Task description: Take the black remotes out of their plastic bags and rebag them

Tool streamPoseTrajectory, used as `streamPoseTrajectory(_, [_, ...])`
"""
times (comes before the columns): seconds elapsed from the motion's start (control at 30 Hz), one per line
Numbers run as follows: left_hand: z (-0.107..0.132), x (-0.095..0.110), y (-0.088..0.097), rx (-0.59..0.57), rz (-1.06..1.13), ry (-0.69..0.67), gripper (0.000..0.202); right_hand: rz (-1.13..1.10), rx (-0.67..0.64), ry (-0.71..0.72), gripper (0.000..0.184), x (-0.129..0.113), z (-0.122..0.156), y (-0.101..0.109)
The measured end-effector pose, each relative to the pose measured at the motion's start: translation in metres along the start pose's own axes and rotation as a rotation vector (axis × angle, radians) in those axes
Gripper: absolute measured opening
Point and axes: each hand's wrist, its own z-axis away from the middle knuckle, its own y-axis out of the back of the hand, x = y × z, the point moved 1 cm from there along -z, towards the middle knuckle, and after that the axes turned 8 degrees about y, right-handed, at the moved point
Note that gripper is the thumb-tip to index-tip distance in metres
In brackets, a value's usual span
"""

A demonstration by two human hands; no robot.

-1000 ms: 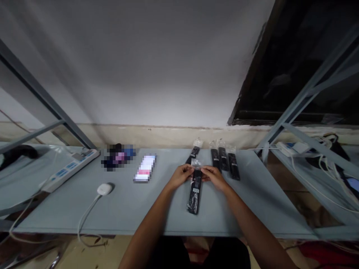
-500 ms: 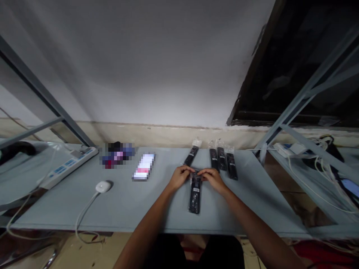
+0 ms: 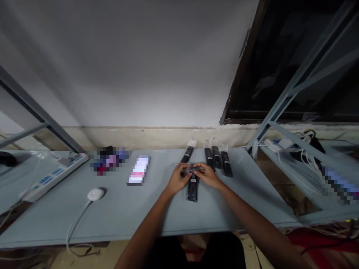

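A black remote control (image 3: 192,191) in a clear plastic sleeve lies on the grey-blue table (image 3: 157,213), its long side pointing toward me. At its far end, my left hand (image 3: 178,178) grips the sleeve from the left with thumb and fingers. My right hand (image 3: 208,175) pinches the same end from the right, its fingertips close to the left ones. Just behind my left hand lies another sleeved remote (image 3: 187,152), set at a slant. Beyond my right hand, sleeved remotes (image 3: 215,157) lie side by side with white labels on them.
A phone with a lit screen (image 3: 139,170) lies left of my hands, beside a blurred colourful item (image 3: 110,160). A white round device (image 3: 95,194) trails a cable over the front edge. Power strips (image 3: 56,175) and metal frame posts flank the table; a wall stands behind.
My hands have closed in on the sleeve's far end, the thumbs now further over the remote. The remote sits slightly further from me, and the whole view has shifted a little.
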Motion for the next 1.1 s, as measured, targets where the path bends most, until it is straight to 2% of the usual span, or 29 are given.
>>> streamPoseTrajectory(0.07, [0.001,0.001,0.0,0.052,-0.078,-0.05,0.027,0.166,0.008,0.045,0.032,0.001,-0.014,0.009])
streamPoseTrajectory(0.13, [0.002,0.0,-0.002,0.104,-0.157,-0.082,0.025,0.429,0.003,0.086,0.024,0.002,-0.033,0.02])
streamPoseTrajectory(0.3, [0.007,0.002,-0.004,0.197,-0.374,-0.148,0.025,0.6,0.006,0.068,0.023,0.01,-0.081,0.043])
streamPoseTrajectory(0.37, [0.008,0.004,-0.005,0.196,-0.461,-0.133,0.031,0.666,-0.019,0.055,0.023,0.011,-0.094,0.049])
streamPoseTrajectory(0.5, [0.009,0.007,-0.007,0.117,-0.589,-0.043,0.049,0.802,-0.073,0.049,0.023,0.007,-0.104,0.057])
streamPoseTrajectory(0.57, [0.009,0.007,-0.009,0.084,-0.62,-0.007,0.048,0.86,-0.099,0.047,0.025,0.004,-0.102,0.058])
streamPoseTrajectory(0.7, [0.008,0.009,-0.009,0.102,-0.659,0.005,0.035,0.947,-0.123,0.048,0.033,-0.003,-0.083,0.053])
streamPoseTrajectory(0.83, [0.008,0.01,-0.009,0.165,-0.659,0.009,0.027,1.048,-0.138,0.136,0.051,-0.007,-0.037,0.047])
streamPoseTrajectory(0.9, [0.009,0.011,-0.009,0.18,-0.653,0.025,0.021,1.074,-0.074,0.144,0.055,-0.007,-0.007,0.052])
streamPoseTrajectory(1.0, [0.009,0.012,-0.007,0.204,-0.651,0.057,0.016,1.16,0.067,0.124,0.062,-0.005,0.029,0.07])
streamPoseTrajectory(1.1, [0.009,0.014,-0.006,0.259,-0.67,0.095,0.027,1.237,0.215,0.015,0.072,-0.002,0.047,0.093])
